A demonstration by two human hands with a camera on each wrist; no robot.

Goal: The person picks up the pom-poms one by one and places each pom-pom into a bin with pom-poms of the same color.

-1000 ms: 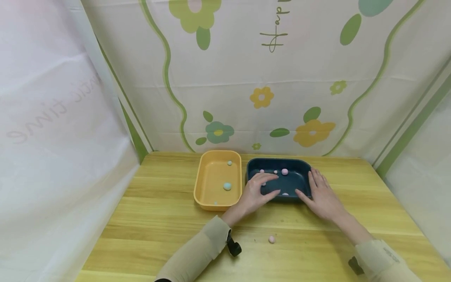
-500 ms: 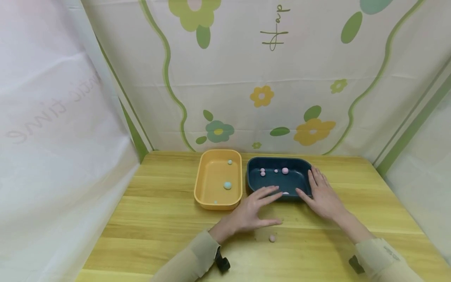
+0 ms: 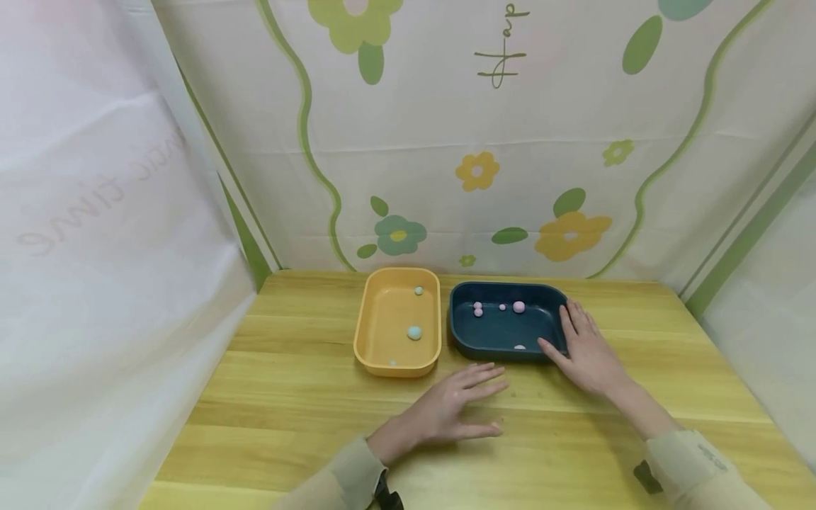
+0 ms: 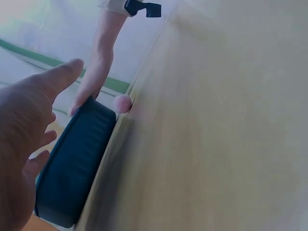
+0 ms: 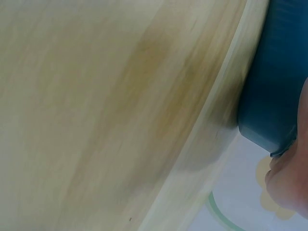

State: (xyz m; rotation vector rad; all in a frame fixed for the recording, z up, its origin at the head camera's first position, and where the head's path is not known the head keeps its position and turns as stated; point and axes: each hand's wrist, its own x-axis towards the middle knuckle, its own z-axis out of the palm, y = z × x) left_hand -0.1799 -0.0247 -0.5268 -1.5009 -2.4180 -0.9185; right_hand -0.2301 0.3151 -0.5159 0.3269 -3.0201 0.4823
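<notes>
My left hand (image 3: 446, 405) hovers over the table in front of the trays, fingers spread, thumb apart, with nothing held. A small pink ball (image 4: 122, 103) on the table shows beyond the thumb in the left wrist view; in the head view the hand hides it. My right hand (image 3: 589, 354) rests at the right end of the dark blue tray (image 3: 491, 351), fingers stretched along the end and thumb at the front rim. Inside that tray lie several pink balls, the largest (image 3: 519, 307) near the back wall, with another partly hidden by the front wall.
Left of the blue tray stands a yellow tray (image 3: 359, 333) holding a larger light-blue ball (image 3: 414, 333) and smaller ones. Both trays are near the back of the wooden table (image 3: 268, 397). A flowered cloth (image 3: 408, 142) hangs behind, with white cloth at the sides.
My left hand has drawn back from over the blue tray toward the front of the table, its fingers spreading, and now covers the loose pink ball. My right hand stays at the tray.
</notes>
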